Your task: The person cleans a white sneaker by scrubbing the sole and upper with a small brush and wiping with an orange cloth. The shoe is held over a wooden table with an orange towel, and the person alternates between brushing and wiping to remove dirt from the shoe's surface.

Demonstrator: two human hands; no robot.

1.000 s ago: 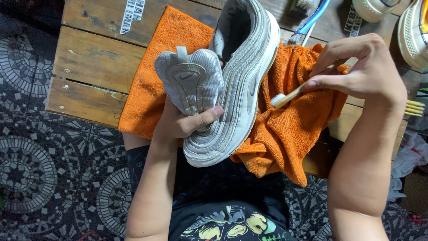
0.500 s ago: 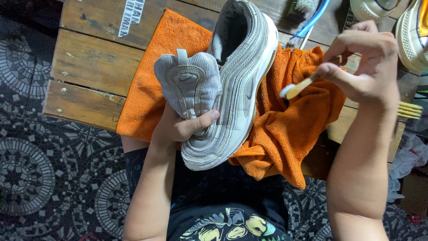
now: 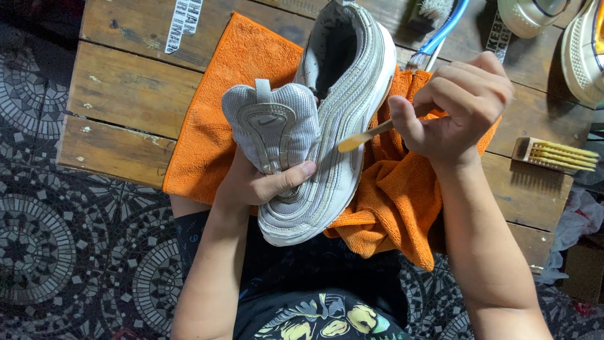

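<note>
A grey and white sneaker (image 3: 343, 113) lies toe toward me on an orange cloth (image 3: 239, 82) at the edge of a wooden table (image 3: 126, 94). My left hand (image 3: 261, 182) grips the shoe near its toe, with the thumb across the upper and the tongue (image 3: 270, 123) pulled out to the left. My right hand (image 3: 456, 110) is closed on a small wooden-handled brush (image 3: 362, 137). The brush head rests against the side of the shoe, bristles hidden.
A yellow-bristled wooden brush (image 3: 553, 154) lies on the table at right. A blue-handled brush (image 3: 440, 28) and another brush sit at the back. Parts of other shoes (image 3: 582, 44) show at top right. A patterned tile floor (image 3: 63, 239) lies below the table's edge.
My right hand has come down and left, bringing the small brush from over the orange cloth onto the shoe's side. The yellow-bristled brush is now uncovered. My left hand has held still.
</note>
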